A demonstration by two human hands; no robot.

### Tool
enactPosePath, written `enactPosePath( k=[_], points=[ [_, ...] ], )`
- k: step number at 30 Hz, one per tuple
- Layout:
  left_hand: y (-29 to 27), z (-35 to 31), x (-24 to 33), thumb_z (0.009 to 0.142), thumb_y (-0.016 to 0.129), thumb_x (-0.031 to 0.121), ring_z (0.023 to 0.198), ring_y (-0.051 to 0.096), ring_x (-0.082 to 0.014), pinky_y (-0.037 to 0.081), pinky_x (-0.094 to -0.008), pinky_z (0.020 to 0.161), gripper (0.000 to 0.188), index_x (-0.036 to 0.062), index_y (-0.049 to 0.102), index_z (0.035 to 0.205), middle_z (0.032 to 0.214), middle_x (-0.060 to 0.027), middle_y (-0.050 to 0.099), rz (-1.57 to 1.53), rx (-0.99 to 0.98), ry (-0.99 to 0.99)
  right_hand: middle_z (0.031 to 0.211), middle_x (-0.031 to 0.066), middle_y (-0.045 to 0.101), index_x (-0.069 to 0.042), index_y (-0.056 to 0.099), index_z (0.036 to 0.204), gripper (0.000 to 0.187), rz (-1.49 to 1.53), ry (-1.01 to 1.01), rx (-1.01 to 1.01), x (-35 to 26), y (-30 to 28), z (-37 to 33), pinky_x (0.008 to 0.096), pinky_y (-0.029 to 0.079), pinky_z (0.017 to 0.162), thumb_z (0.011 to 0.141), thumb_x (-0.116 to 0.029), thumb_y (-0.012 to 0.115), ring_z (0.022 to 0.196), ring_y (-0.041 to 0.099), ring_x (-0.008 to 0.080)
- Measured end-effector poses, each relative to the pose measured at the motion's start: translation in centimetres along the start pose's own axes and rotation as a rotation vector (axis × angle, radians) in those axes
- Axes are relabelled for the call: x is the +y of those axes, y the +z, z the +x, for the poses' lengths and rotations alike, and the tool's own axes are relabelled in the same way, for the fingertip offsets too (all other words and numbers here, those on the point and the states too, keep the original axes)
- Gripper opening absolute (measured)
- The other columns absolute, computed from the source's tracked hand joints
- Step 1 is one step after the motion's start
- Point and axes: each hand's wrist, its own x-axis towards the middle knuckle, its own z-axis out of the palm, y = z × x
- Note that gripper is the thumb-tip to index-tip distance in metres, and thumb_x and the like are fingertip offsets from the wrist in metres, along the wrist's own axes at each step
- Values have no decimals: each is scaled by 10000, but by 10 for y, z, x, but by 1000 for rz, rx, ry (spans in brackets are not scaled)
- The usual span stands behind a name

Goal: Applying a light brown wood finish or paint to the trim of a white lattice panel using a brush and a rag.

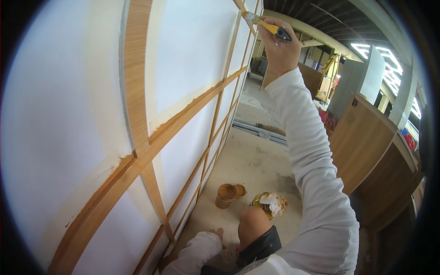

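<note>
Above the left hand [219, 233], brown wooden strips [136, 68] look mid-painting.
Right hand [280, 48] pinches a yellow-handled paintbrush [260, 21]; left's grip, can't tell; next stroke likely needs care.

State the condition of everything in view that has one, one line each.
Right grip, closed on the brush
Brush, raised, bristles at the wood frame, contact unclear
Left grip, lowered, partly hidden, nothing visibly held
Cup, open, upright, brown inside
Lid, off, beside the cup
Rag, crumpled, brown-stained
Tape, stuck along frame edges
Ladder, standing
Lights, lit
</note>
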Motion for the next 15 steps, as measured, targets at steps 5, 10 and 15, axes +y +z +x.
enactPosePath(
  k=[5, 10, 15],
  points=[
    [1, 0, -6, 948, 375, 362, 1157, 500, -329, 372, -457, 988, 390, 95, 488, 1209, 1241, -148, 523, -33, 11, 1, 918, 49, 668, -15, 625, 943, 173, -60, -8, -7, 5, 6, 3, 221, 487, 738, 785, -6, 697, 807, 596, 78],
    [-5, 3, -4, 974, 254, 415, 1199, 468, -315, 380, -413, 1000, 487, 82, 475, 1252, 1309, -118, 484, 0, -51, -37, 1024, 94, 639, 12, 603, 967, 190, -94, 46, -65, 7, 5, 4, 257, 500, 847, 793, 26, 677, 946, 599, 145],
    [-14, -8, -5, 965, 311, 419, 1210, 459, -308, 385, -426, 992, 465, 100, 447, 1276, 1320, -118, 467, 10, -32, 0, 1017, 76, 638, 11, 611, 978, 193, -19, 66, -41, 4, 9, 5, 237, 511, 817, 797, 12, 680, 928, 595, 115]
  ],
)
